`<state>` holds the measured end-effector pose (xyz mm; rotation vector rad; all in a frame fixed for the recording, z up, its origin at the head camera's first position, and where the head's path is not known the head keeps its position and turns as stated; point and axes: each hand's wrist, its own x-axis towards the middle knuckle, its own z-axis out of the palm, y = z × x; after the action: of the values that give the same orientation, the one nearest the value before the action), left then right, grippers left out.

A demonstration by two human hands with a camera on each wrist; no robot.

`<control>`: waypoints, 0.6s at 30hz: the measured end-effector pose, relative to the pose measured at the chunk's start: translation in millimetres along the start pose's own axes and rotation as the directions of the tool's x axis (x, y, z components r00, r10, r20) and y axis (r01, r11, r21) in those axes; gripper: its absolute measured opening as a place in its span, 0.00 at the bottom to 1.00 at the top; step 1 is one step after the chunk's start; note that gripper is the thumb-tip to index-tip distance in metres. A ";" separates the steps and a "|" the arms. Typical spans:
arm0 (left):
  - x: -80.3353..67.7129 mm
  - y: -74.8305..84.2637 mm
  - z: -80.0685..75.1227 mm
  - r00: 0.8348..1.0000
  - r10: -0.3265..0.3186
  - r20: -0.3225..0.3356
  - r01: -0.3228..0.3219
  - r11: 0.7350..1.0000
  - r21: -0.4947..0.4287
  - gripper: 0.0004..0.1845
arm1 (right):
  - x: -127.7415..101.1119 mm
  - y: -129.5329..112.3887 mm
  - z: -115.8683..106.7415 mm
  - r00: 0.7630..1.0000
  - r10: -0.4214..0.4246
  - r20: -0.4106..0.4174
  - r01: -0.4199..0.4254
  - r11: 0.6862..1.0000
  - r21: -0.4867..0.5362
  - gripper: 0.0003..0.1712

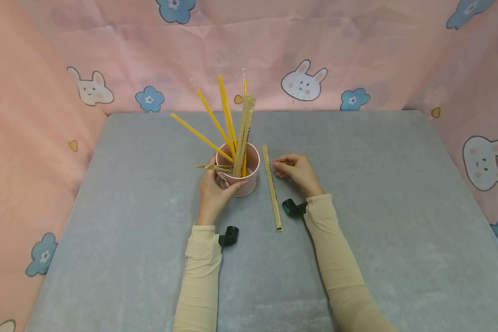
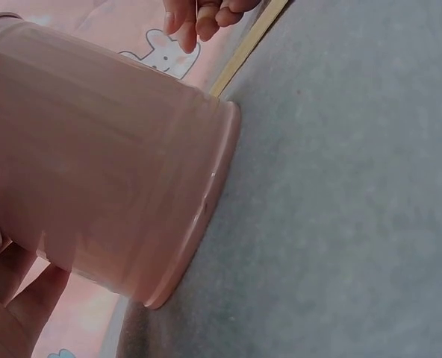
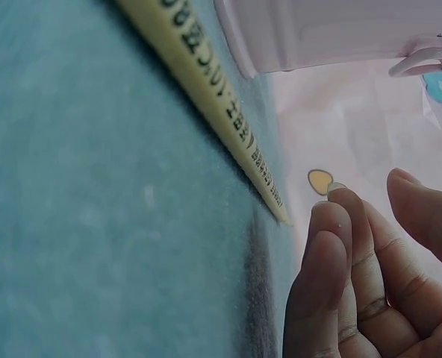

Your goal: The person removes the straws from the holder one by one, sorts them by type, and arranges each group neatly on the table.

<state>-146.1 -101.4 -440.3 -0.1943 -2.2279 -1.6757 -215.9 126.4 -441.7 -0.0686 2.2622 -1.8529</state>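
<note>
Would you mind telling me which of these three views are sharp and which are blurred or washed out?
Head view: evenly lit and sharp; the pink round cup, held by the left hand, and the paper-wrapped chopstick packet lying flat read clearly. Left wrist view: the cup fills the frame, soft and pale with a faint sheen. Right wrist view: the right hand's fingers are blurred; the packet's print is only roughly legible.

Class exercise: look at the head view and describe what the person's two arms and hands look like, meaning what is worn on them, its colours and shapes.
Both arms wear long, close-fitting cream sleeves, the left sleeve and the right sleeve, reaching the wrists. A small black device sits at each wrist: the left one all black, the right one with a teal-green face. The left hand and right hand are bare, with no rings or gloves visible.
</note>
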 end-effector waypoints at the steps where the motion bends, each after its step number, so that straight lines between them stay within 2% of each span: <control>1: -0.4 -0.2 0.2 1.000 0.001 -0.001 -0.001 1.000 -0.001 0.48 | -0.2 0.5 0.1 1.000 0.003 -0.001 -0.003 1.000 0.001 0.14; 11: -1.0 -0.2 0.2 1.000 -0.006 0.012 0.006 1.000 -0.022 0.49 | -2.8 -4.1 -1.6 1.000 -0.028 0.009 0.028 0.999 0.027 0.15; 18: -0.4 -0.3 1.4 1.000 0.006 -0.009 -0.005 1.000 0.028 0.47 | -9.1 -17.2 -3.5 0.998 -0.061 0.005 0.061 0.998 0.022 0.16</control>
<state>-146.1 -100.1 -441.0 -0.1853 -2.2410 -1.6383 -209.4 127.8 -423.0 -0.1406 2.2604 -1.9046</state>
